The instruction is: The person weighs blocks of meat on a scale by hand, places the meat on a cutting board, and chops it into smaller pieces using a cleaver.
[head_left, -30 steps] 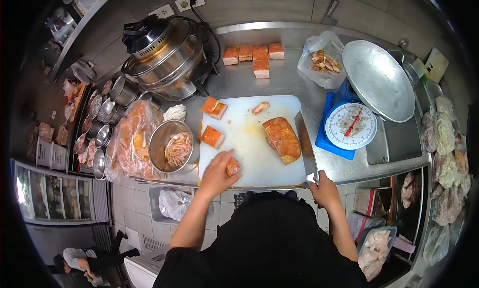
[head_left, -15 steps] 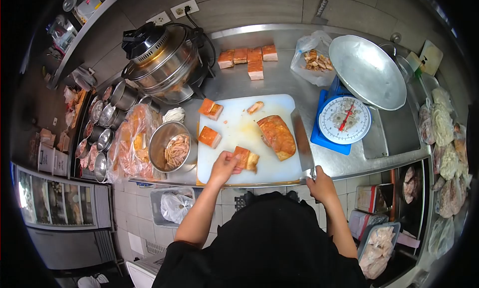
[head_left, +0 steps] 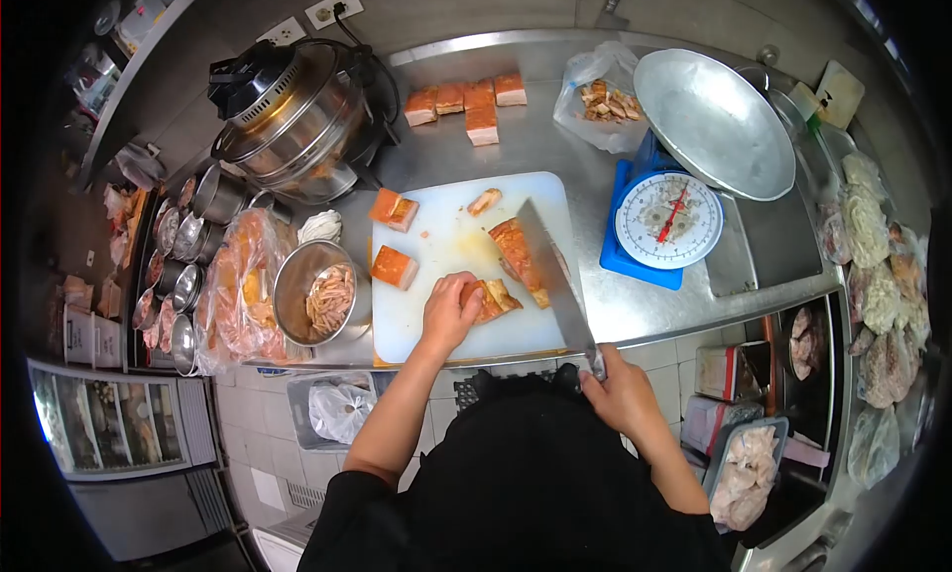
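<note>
My left hand [head_left: 451, 312] is closed on a piece of browned meat [head_left: 492, 302] near the front of the white cutting board [head_left: 426, 327]. The handle of a large knife [head_left: 557, 278] is in my right hand [head_left: 617, 389] at the board's front right edge. Its blade slants up and left over a larger slab of meat [head_left: 510, 247], hiding part of it. Two meat blocks, one at the back [head_left: 394, 209] and one nearer [head_left: 394, 267], sit at the board's left. A small scrap [head_left: 485, 201] lies near the back edge.
A metal bowl of meat strips [head_left: 359, 309] and a bagged pile [head_left: 238, 285] stand left. Behind are a round cooker [head_left: 297, 126], several meat blocks [head_left: 480, 124] and a plastic bag of pieces [head_left: 607, 101]. A blue scale [head_left: 645, 267] with a metal pan [head_left: 714, 126] stands right.
My left hand has taken hold of the front meat piece and turned it, bringing it nearer the slab. The knife has swung from the board's right edge to over the slab. The view has shifted slightly.
</note>
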The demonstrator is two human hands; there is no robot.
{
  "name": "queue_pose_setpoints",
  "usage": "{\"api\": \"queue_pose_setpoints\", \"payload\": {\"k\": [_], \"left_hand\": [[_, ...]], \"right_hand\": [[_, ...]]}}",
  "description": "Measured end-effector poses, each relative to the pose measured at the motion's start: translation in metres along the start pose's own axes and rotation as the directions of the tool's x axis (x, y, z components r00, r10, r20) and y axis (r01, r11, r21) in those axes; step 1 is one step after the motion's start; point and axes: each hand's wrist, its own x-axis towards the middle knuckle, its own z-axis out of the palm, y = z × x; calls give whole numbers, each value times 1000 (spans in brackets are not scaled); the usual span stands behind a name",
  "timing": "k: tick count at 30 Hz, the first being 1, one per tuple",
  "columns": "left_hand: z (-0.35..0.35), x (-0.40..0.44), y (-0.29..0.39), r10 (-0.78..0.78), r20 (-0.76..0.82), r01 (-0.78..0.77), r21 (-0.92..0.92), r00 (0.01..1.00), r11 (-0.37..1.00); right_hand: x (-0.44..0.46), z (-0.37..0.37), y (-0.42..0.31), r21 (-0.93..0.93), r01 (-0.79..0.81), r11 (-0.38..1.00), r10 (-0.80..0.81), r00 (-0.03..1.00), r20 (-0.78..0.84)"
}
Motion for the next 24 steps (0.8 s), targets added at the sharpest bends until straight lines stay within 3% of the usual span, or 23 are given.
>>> {"api": "queue_pose_setpoints", "payload": {"k": [4,6,9,12,16,18,24], "left_hand": [[5,-3,9,-43,29,43,-16,999,999],[6,-1,9,7,13,-6,-79,1000,997],[8,0,3,65,5,-64,-89,998,994],[8,-1,1,41,16,-39,-120,999,992],[8,-4,4,-41,40,47,-167,998,985],[7,-1,2,-31,43,37,-142,999,989],[7,3,0,-13,43,22,-211,999,977]], "right_hand": [[3,10,-11,-126,90,988,-77,992,105],[7,14,-11,-217,154,964,-108,972,209],[6,7,-16,-275,199,941,-132,961,244],[12,-13,-23,-336,206,919,-79,932,355],[22,-30,-36,-350,189,918,-16,897,443],[32,-30,-37,-304,225,926,-57,877,477],[77,8,-45,-309,174,935,17,848,530]]}}
